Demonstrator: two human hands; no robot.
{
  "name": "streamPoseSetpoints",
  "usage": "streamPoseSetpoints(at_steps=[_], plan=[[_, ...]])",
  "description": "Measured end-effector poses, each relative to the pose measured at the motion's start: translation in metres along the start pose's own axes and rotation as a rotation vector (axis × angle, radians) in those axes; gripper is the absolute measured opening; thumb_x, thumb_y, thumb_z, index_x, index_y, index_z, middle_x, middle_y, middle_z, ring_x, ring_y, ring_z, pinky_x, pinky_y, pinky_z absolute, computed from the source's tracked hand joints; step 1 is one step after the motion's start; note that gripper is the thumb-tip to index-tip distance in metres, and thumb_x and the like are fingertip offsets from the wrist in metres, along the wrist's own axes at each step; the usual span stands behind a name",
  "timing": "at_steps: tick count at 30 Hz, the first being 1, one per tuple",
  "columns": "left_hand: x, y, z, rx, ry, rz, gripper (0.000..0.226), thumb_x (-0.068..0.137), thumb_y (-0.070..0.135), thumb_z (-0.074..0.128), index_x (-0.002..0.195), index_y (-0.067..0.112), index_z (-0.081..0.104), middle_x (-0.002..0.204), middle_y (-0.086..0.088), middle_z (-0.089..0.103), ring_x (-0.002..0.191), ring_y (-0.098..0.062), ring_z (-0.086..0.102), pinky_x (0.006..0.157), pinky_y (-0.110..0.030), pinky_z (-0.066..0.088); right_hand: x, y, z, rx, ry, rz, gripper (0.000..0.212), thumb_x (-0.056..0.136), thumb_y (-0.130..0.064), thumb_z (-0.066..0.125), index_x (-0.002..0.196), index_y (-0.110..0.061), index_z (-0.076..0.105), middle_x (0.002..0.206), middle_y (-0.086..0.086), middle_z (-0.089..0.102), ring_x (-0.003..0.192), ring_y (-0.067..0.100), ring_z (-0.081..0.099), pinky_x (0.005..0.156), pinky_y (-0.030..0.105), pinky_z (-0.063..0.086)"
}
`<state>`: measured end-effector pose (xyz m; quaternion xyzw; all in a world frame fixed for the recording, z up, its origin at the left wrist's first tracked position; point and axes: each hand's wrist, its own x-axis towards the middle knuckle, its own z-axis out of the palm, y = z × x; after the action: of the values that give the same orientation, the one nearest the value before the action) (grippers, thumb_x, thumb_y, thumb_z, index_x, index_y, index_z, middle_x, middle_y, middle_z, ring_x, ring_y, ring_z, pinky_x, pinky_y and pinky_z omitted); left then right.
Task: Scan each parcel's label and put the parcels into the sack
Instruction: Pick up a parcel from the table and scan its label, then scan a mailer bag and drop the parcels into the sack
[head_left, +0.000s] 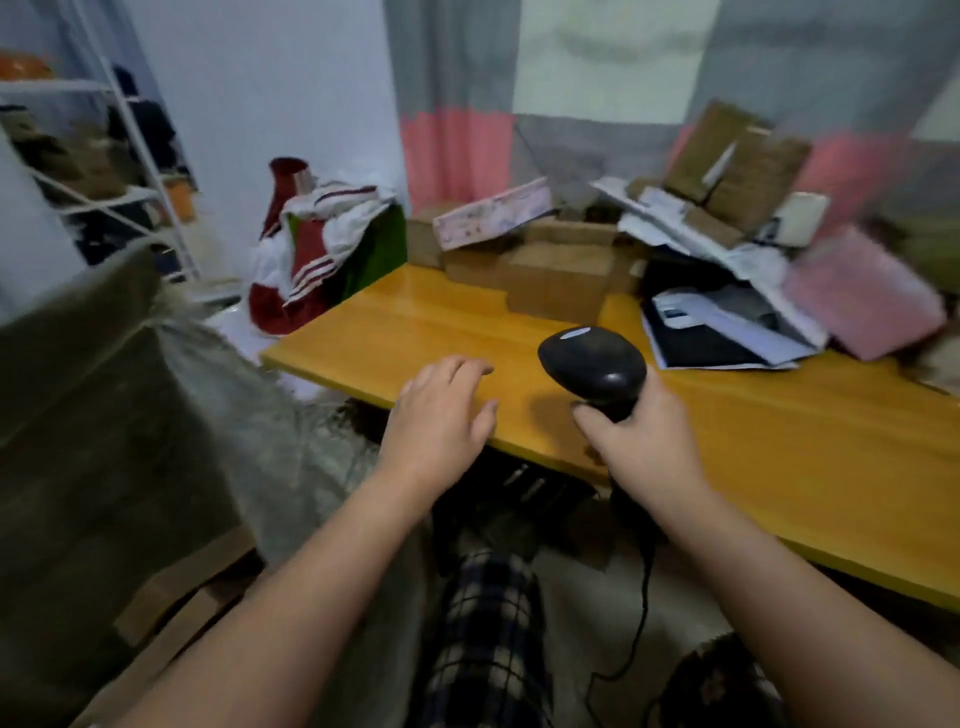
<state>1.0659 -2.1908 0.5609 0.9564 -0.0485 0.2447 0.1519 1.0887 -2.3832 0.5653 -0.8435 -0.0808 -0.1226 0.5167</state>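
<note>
Your right hand (644, 436) grips the handle of the black scanner (592, 366). The scanner's head is raised over the near edge of the table (779, 467) and is turned toward its far side. Your left hand (441, 410) is over the same near edge with the fingers loosely spread, and it holds nothing. I cannot tell if it touches the wood.

The parcels lie in an untidy heap along the far side of the table. At the far middle are the brown cardboard boxes (556, 286). They look stiff and probably light, so take one across two opposite faces and keep the label up. At the far right corner of the table leans a pink parcel (862, 296), which seems to be a soft bag. In front of the heap, nearer to the middle of the table, lies a black bag (717, 332) with a white label. It will likely be limp and a little slippery, so pinch it at an edge away from the label, and the label stays flat for scanning. The heap leans, so pulling out a low parcel may bring others down.

Off the left end of the table stands the grey woven sack (260, 431), much blurred. Brown cardboard shapes (171, 597) show low beside it. I cannot tell if they are inside it.
</note>
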Motion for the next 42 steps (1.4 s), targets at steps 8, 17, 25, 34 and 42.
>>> streamPoseSetpoints(at_steps=[8,17,25,34,42], plan=[[0.095,0.097,0.062,-0.042,-0.178,0.252,0.045,0.092,0.036,0.056,0.134,0.02,0.047,0.132,-0.002,0.049,0.121,-0.023,0.045,0.098,-0.035,0.04,0.036,0.031,-0.113,0.0,0.269,0.13,0.042,0.072,-0.031,0.07,0.11,-0.031,0.052,0.091,-0.002,0.066,0.075,0.027,0.066,0.067,0.043,0.058],[0.203,0.158,0.116,0.069,-0.209,0.421,0.051,0.093,0.032,0.056,0.139,0.016,0.039,0.136,-0.007,0.043,0.118,-0.027,0.046,0.092,-0.037,0.045,0.106,0.053,-0.175,-0.023,0.4,0.188,0.013,0.074,-0.023,0.067,0.081,-0.029,0.058,0.07,0.003,0.064,0.07,0.031,0.066,0.068,0.047,0.057],[0.283,0.22,0.192,0.437,-0.139,0.656,0.055,0.093,0.017,0.049,0.144,0.016,0.025,0.149,-0.011,0.029,0.136,-0.031,0.03,0.106,-0.041,0.032,0.14,0.101,-0.226,-0.055,0.465,0.254,0.034,0.077,-0.024,0.067,0.11,-0.023,0.059,0.087,0.004,0.065,0.08,0.033,0.066,0.075,0.046,0.057],[0.308,0.223,0.2,0.481,-0.257,0.718,0.026,0.091,0.01,0.05,0.115,0.015,0.054,0.112,-0.008,0.056,0.104,-0.028,0.054,0.076,-0.036,0.039,0.136,0.102,-0.224,0.076,0.507,0.275,0.034,0.079,-0.016,0.069,0.112,-0.018,0.059,0.076,0.006,0.062,0.06,0.024,0.062,0.058,0.037,0.053],[0.219,0.172,0.141,0.069,-0.282,0.743,0.024,0.097,0.018,0.047,0.117,0.017,0.06,0.111,-0.005,0.055,0.088,-0.026,0.059,0.062,-0.038,0.048,0.089,0.08,-0.213,0.308,0.38,0.361,0.017,0.082,-0.015,0.068,0.097,-0.013,0.061,0.06,0.006,0.06,0.045,0.018,0.06,0.044,0.026,0.051]])
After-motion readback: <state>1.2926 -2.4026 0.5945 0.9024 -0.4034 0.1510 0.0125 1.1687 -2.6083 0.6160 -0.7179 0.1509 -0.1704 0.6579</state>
